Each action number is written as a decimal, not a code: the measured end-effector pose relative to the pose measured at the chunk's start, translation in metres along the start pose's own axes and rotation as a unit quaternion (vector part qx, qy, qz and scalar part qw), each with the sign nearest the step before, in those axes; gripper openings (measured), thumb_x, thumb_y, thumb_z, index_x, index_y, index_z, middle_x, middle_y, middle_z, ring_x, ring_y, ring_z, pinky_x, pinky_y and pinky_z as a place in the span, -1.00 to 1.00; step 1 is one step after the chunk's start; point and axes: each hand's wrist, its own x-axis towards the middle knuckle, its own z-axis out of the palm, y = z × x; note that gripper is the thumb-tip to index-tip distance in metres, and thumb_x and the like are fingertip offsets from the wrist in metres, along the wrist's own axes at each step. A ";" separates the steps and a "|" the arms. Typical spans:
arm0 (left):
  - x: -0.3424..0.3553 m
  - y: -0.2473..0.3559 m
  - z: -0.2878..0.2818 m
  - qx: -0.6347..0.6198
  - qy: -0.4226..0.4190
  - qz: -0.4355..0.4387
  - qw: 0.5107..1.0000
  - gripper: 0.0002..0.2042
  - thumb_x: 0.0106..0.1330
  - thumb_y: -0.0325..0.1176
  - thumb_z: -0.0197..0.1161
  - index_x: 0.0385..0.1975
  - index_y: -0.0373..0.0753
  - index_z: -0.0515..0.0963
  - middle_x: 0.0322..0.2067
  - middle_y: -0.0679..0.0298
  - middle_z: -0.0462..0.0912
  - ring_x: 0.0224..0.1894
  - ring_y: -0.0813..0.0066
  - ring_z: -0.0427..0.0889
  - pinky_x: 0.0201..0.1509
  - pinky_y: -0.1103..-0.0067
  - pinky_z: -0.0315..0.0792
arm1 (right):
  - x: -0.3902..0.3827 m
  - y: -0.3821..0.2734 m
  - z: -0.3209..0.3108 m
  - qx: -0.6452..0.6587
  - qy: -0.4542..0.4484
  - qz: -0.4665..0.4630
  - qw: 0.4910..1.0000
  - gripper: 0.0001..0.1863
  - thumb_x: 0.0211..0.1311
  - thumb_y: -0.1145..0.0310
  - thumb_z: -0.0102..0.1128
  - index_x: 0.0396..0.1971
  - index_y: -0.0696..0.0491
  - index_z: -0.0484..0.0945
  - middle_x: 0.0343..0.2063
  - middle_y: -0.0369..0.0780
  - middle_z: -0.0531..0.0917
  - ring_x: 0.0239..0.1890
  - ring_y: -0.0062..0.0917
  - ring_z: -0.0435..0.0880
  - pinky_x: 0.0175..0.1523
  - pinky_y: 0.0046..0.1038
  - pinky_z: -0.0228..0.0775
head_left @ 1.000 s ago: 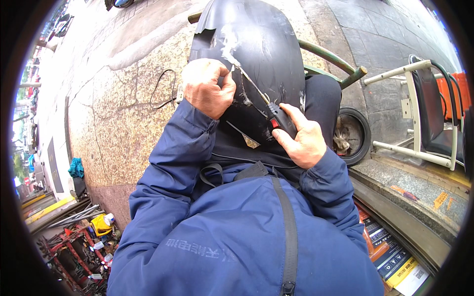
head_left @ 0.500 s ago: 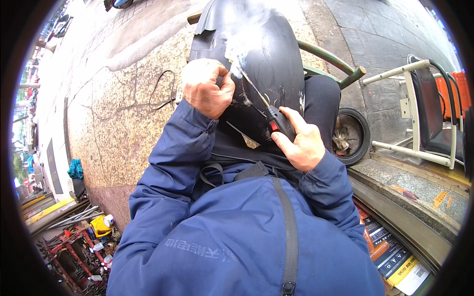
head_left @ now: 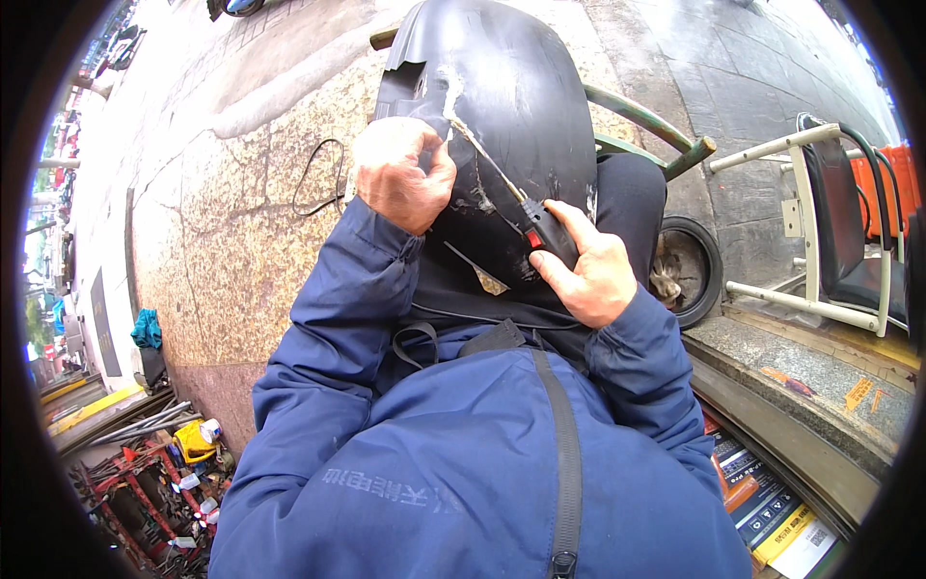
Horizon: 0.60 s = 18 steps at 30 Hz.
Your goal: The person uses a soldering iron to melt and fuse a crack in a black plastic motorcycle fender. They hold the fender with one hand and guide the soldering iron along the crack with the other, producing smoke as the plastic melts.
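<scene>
Black plastic panel lies across the lap, the right hand gripping a soldering iron with its tip on the pale seam. Beside it the left hand's fingers pinch closed, on what I can't tell. Smoke seen half a second ago has mostly cleared, suggesting less melting. That hand hides the panel's edge; a green bar and tyre sit rightward.
</scene>
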 end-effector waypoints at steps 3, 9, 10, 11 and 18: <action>0.000 0.000 0.000 0.001 -0.002 -0.004 1.000 -0.84 0.01 -0.60 0.43 -0.46 -0.22 0.61 -0.37 0.18 0.72 -0.26 0.16 0.70 -0.10 0.37 0.56 | -0.001 0.000 0.001 0.004 0.008 -0.010 1.000 -0.43 0.19 0.34 0.43 0.20 0.15 0.48 -0.29 0.14 0.73 -0.25 -0.01 0.80 -0.12 -0.26 0.62; 0.001 0.001 0.000 -0.004 -0.009 0.016 1.000 -0.83 -0.01 -0.61 0.43 -0.46 -0.22 0.61 -0.36 0.17 0.72 -0.25 0.17 0.70 -0.11 0.37 0.55 | -0.002 0.000 0.000 -0.004 0.004 -0.007 1.000 -0.41 0.19 0.34 0.43 0.21 0.15 0.48 -0.30 0.13 0.74 -0.26 -0.02 0.80 -0.12 -0.27 0.63; 0.001 0.002 0.000 0.000 -0.011 0.018 1.000 -0.83 -0.01 -0.61 0.43 -0.46 -0.22 0.61 -0.36 0.17 0.72 -0.25 0.17 0.70 -0.11 0.37 0.55 | -0.005 0.000 -0.001 0.001 0.004 -0.001 1.000 -0.41 0.20 0.34 0.43 0.21 0.15 0.48 -0.31 0.13 0.74 -0.27 -0.03 0.80 -0.12 -0.27 0.63; 0.001 0.002 0.000 -0.001 -0.015 0.017 1.000 -0.83 -0.02 -0.62 0.43 -0.46 -0.21 0.61 -0.36 0.17 0.72 -0.24 0.17 0.69 -0.11 0.37 0.55 | -0.006 0.000 -0.001 0.009 0.005 0.001 1.000 -0.41 0.20 0.34 0.43 0.21 0.14 0.48 -0.31 0.12 0.74 -0.27 -0.03 0.81 -0.12 -0.27 0.63; 0.000 -0.001 -0.004 0.010 -0.014 0.015 1.000 -0.84 0.01 -0.62 0.41 -0.45 -0.23 0.61 -0.36 0.15 0.71 -0.25 0.16 0.70 -0.09 0.36 0.56 | -0.010 -0.001 0.004 0.013 0.002 0.025 1.000 -0.42 0.22 0.35 0.41 0.23 0.16 0.46 -0.33 0.09 0.75 -0.27 -0.11 0.82 -0.12 -0.29 0.62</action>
